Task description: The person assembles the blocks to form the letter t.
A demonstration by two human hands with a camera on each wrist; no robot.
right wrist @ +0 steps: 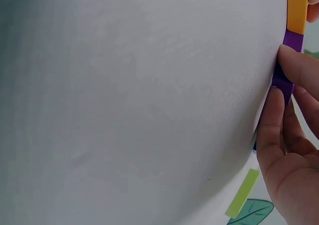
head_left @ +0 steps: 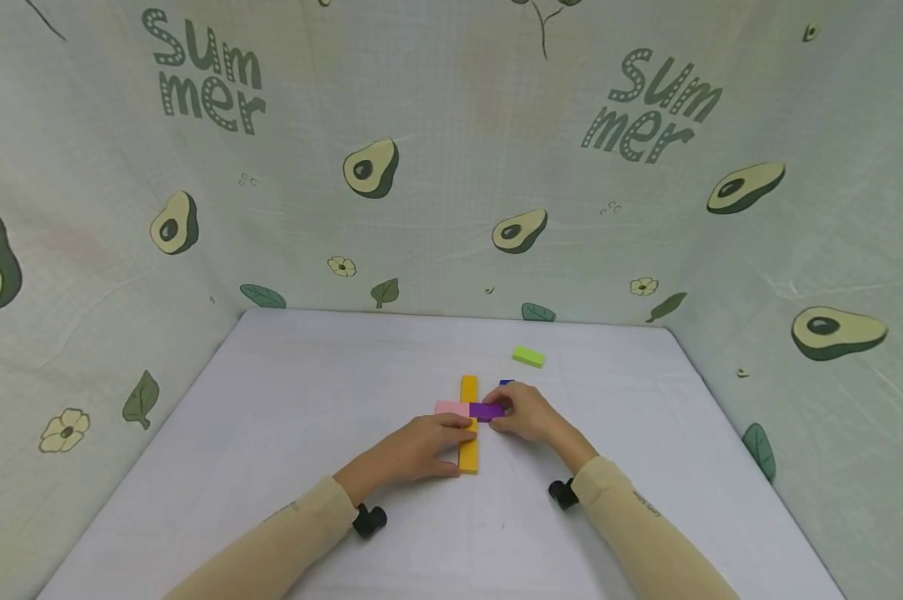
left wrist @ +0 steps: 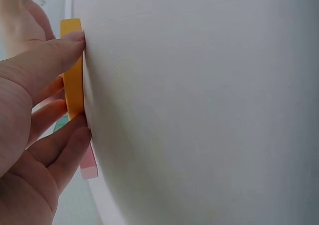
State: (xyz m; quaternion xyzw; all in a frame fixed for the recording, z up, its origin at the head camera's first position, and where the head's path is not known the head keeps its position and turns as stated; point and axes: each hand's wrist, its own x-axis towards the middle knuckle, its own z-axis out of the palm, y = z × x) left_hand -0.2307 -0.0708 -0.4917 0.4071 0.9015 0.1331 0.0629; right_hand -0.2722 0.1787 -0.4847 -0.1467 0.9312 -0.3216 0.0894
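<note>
Several coloured blocks form a cross on the table. My left hand (head_left: 421, 450) holds the near yellow block (head_left: 468, 458), its thumb by the near end and its fingertips by the middle of the cross. The pink block (head_left: 451, 407) forms the left arm, and another yellow block (head_left: 469, 388) points away at the far side. On the right side, my right hand (head_left: 528, 414) pinches the purple block (head_left: 485, 411) between thumb and fingers. That block meets the pink one end to end. In the right wrist view, the purple block (right wrist: 294, 40) touches the yellow block (right wrist: 297, 8).
Just behind my right hand lies a blue block (head_left: 506, 382), mostly hidden. A light green block (head_left: 528, 357) lies farther back on the white table (head_left: 331, 367). Printed cloth walls (head_left: 436, 100) enclose the back and both sides.
</note>
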